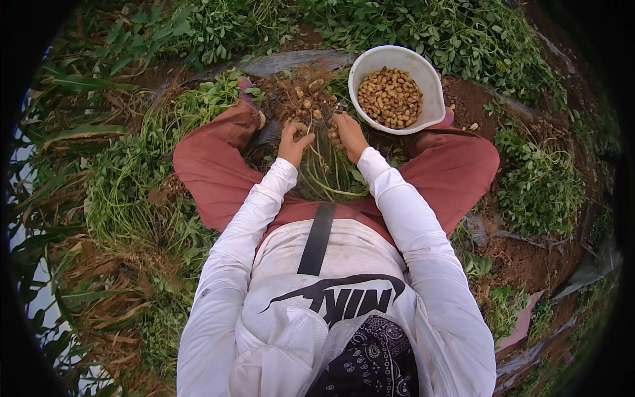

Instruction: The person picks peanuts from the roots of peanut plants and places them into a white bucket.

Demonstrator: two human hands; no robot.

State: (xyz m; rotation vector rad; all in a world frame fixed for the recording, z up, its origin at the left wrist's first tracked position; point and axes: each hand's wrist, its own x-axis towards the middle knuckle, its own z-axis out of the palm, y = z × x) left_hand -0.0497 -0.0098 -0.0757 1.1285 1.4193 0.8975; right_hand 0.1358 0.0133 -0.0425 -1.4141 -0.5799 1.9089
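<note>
Between my legs lies a bunch of pulled peanut plants, its roots (302, 101) pointing away from me with several soil-covered pods among them. Green stems (327, 166) of the bunch run back toward my lap. My left hand (294, 143) pinches a thin pale stem at the near edge of the roots, thumb against forefinger. Curled at the right side of the roots, my right hand (351, 136) holds a few peanut pods (335, 134), partly hidden by its fingers. Just beyond that hand stands a white plastic bucket (432, 99), partly filled with unshelled peanuts (389, 97).
My bent legs in red trousers (213, 159) flank the bunch. Heaps of peanut plants lie at left (124, 183) and right (540, 183). Leafy growth (426, 25) spans the far side, by plastic film (297, 62). Dry corn leaves (99, 307) lie at far left.
</note>
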